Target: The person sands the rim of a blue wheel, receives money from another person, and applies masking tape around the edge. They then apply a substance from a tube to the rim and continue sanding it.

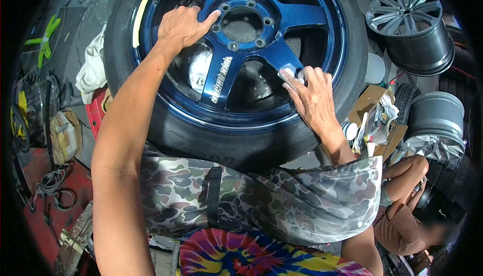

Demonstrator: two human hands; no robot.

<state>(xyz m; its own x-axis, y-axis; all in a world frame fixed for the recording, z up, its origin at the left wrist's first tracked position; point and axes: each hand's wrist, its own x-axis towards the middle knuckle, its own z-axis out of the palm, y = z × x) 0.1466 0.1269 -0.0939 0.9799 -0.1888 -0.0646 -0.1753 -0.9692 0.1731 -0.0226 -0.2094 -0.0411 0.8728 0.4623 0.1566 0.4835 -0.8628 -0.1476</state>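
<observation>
The blue wheel [229,69] lies flat in the middle of the view, just beyond the person's lap, inside its black tyre [236,142]. It has 5 spokes, and white lettering runs along the near one.

The left hand [182,27] rests on the left spoke. Its fingers [210,17] are loosely spread and hold nothing, and the index finger points at the hub [242,24] and touches its edge.

The right hand [313,99] lies on the near-right part of the wheel, where a spoke meets the rim. Its fingers [294,86] are almost straight and pin a small pale pad [290,72] against the blue metal. Most of the pad is hidden under the fingertips, so what it is made of cannot be told.

A strip of yellow tape [145,5] follows the far-left edge of the rim. A camouflage cloth [271,198] covers the lap and touches the near side of the tyre.

- Left of the tyre lies a white rag [91,67].
- Further left, cables [53,188] lie on the red floor [75,210].
- At far right stands a grey alloy wheel [408,19], and nearer than it a silver wheel [436,120].
- Between the silver wheel and the tyre sits a cardboard box [370,102] with small items in it.
- Another person [402,205] crouches at near right.
</observation>
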